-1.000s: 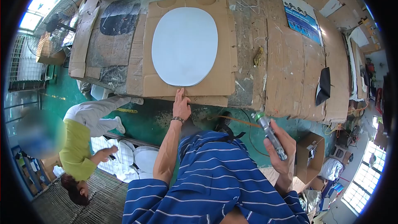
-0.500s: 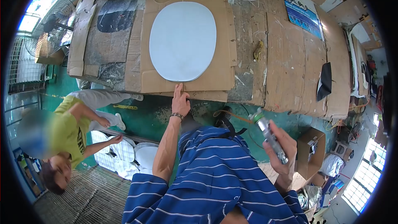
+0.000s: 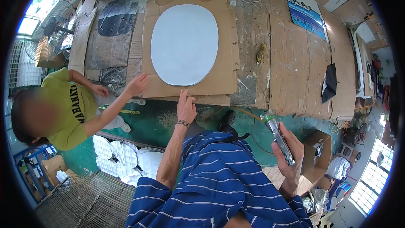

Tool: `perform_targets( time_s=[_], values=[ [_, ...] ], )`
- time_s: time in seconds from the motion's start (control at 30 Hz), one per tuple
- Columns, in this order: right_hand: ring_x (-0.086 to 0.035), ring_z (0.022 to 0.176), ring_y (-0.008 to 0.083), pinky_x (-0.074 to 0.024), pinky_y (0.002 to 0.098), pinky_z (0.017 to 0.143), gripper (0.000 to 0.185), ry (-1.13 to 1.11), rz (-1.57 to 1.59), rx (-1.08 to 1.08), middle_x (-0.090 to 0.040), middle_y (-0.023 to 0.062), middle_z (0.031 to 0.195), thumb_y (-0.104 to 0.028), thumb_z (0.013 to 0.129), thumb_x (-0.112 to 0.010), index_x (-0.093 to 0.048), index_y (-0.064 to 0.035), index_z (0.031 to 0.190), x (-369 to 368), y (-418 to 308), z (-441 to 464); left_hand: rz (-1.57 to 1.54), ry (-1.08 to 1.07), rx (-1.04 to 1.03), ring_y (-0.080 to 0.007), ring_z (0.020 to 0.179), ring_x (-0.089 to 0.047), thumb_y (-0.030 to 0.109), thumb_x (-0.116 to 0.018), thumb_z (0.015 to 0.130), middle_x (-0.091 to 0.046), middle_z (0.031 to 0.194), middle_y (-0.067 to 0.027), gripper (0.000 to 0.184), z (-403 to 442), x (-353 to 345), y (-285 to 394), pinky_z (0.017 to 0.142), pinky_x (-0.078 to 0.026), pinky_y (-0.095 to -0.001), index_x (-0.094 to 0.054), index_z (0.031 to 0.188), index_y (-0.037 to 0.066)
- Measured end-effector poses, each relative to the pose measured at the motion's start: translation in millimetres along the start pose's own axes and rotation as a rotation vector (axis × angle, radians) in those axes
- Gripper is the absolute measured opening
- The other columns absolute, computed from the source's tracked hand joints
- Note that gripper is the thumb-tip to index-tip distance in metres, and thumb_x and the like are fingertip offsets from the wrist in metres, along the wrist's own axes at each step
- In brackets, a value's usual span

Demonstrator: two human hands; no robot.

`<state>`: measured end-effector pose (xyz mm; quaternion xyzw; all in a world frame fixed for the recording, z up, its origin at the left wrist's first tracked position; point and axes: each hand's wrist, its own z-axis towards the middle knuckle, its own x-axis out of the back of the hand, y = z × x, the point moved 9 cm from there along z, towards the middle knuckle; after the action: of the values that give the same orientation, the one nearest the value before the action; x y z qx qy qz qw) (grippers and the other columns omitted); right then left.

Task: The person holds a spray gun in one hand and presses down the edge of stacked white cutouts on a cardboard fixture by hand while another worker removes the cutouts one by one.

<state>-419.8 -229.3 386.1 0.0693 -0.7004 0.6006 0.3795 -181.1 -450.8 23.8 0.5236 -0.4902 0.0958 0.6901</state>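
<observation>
My left hand (image 3: 186,108) is at the front edge of the brown cardboard sheet (image 3: 225,38), its index finger stretched onto the edge and thumb apart. Just beyond that fingertip lies a flat white oval panel (image 3: 184,44) on the cardboard. Off the table's front, my right hand (image 3: 291,148) is wrapped around a silver metal hand tool (image 3: 279,138) with a green collar. An orange hose (image 3: 249,113) passes close behind the tool; whether they join is unclear.
At left, a co-worker in a yellow-green shirt (image 3: 69,105) holds a hand (image 3: 137,83) near the cardboard's left corner. White panels (image 3: 122,154) are stacked below. A black piece (image 3: 330,83) lies right on the table. An open box (image 3: 317,154) stands at lower right; a fan (image 3: 49,29) at far left.
The co-worker has turned and stepped closer to the table, extending a hand toward the cardboard. My left fingertip is now farther from the panel's edge. The tool stays in my right hand.
</observation>
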Motion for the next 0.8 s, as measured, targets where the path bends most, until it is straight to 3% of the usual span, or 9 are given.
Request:
perform_targets(
  time_s=[0.07,0.13,0.27,0.4,0.57,0.8],
  values=[
    [-0.064,0.078,0.022,-0.0514,0.0299,0.071,0.067,-0.012,-0.027,-0.013,-0.068,0.0154,0.098,0.007,0.082,-0.076,-0.059,0.0005,0.146,1.6,-0.1,-8.0,-0.013,0.033,-0.062,-0.045,0.151,-0.035,-0.002,-0.067,0.083,-0.041,0.159,-0.0222,0.028,0.3,6.6,20.1,0.12,-0.039,-0.0519,-0.063,0.109,0.006],
    [-0.07,0.092,0.0223,-0.0531,0.0306,0.083,0.054,-0.065,0.065,-0.139,-0.072,0.0175,0.104,-0.01,0.094,-0.073,-0.058,0.006,0.144,-3.5,4.3,-14.0,-0.019,0.018,-0.058,-0.0454,0.151,-0.035,-0.003,-0.067,0.083,-0.042,0.158,-0.0225,0.029,7.1,5.4,27.6,0.12,-0.039,-0.052,-0.063,0.11,0.005],
    [-0.073,0.103,0.0275,-0.0544,0.0335,0.089,0.058,-0.117,0.056,-0.108,-0.072,0.0206,0.111,-0.002,0.093,-0.069,-0.053,0.0061,0.148,-11.7,5.9,-12.8,0.015,-0.021,-0.117,-0.0457,0.149,-0.038,-0.001,-0.067,0.083,-0.045,0.155,-0.0234,0.031,29.4,0.5,42.6,0.121,-0.038,-0.052,-0.064,0.113,0.005],
    [-0.074,0.104,0.027,-0.0543,0.0332,0.089,0.057,-0.104,0.072,-0.085,-0.072,0.0206,0.11,0.0,0.092,-0.07,-0.054,0.0059,0.147,-12.7,3.4,-10.3,0.028,-0.119,-0.206,-0.0444,0.147,-0.041,0.003,-0.067,0.083,-0.046,0.153,-0.0235,0.027,28.5,-18.4,62.1,0.119,-0.039,-0.0523,-0.066,0.11,0.004],
    [-0.072,0.093,0.0236,-0.0541,0.0313,0.084,0.057,-0.099,0.083,-0.088,-0.073,0.019,0.107,0.002,0.09,-0.069,-0.056,0.005,0.146,-14.5,1.7,-7.8,0.044,-0.181,-0.256,-0.0428,0.149,-0.038,0.005,-0.071,0.082,-0.044,0.155,-0.0224,0.035,13.1,-36.5,76.1,0.117,-0.041,-0.0511,-0.066,0.116,0.004],
    [-0.07,0.087,0.025,-0.0538,0.0309,0.078,0.06,-0.096,0.094,-0.08,-0.071,0.0184,0.107,0.005,0.087,-0.07,-0.057,0.0032,0.146,-17.9,0.2,-4.6,0.166,-0.327,-0.094,-0.0411,0.158,-0.022,0.015,-0.079,0.081,-0.027,0.167,-0.0199,0.047,7.4,-51.4,59.8,0.117,-0.037,-0.0609,-0.066,0.125,0.005]
  ],
)
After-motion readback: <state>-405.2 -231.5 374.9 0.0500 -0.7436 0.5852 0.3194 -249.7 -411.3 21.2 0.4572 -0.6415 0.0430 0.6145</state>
